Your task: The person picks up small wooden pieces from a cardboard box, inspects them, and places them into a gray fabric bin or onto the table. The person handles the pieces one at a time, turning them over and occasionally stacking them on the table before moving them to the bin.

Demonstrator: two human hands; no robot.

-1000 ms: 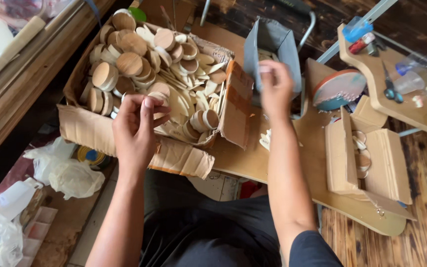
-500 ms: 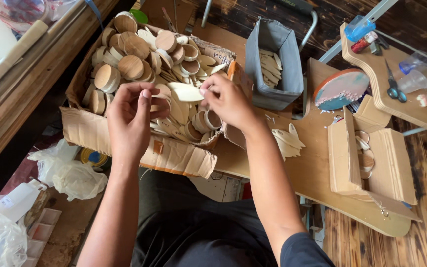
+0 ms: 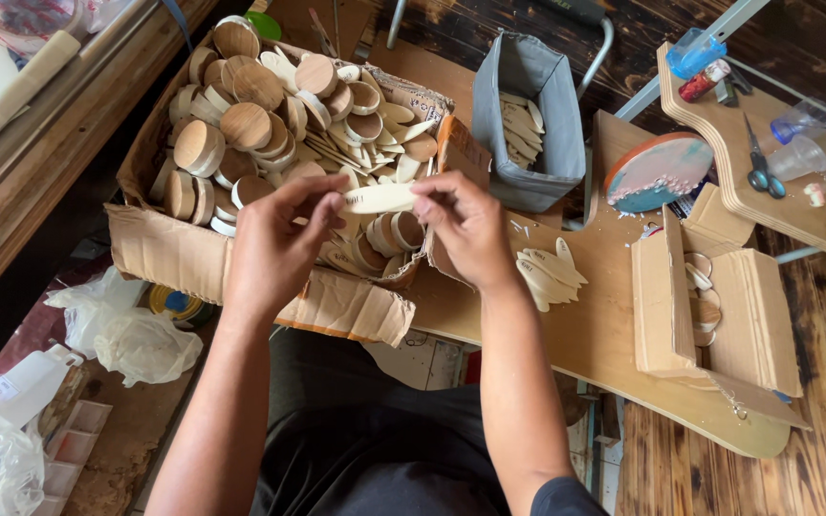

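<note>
Between both hands, pale flat wooden spoon [image 3: 379, 198]

I see open counter [image 3: 614, 315] between the small pile of wooden leaf shapes [image 3: 549, 272] and the plywood block [image 3: 663, 296], enough for my right hand [image 3: 466, 229] to pass. The grey fabric bin [image 3: 532, 115] stands just beyond, and the torn cardboard box [image 3: 336, 296] heaped with wooden discs [image 3: 246, 124] crowds my left hand [image 3: 274, 250].

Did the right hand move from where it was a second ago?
Yes. The right hand came away from the grey bin, toward the cardboard box. It and the left hand hold a pale wooden piece.
</note>
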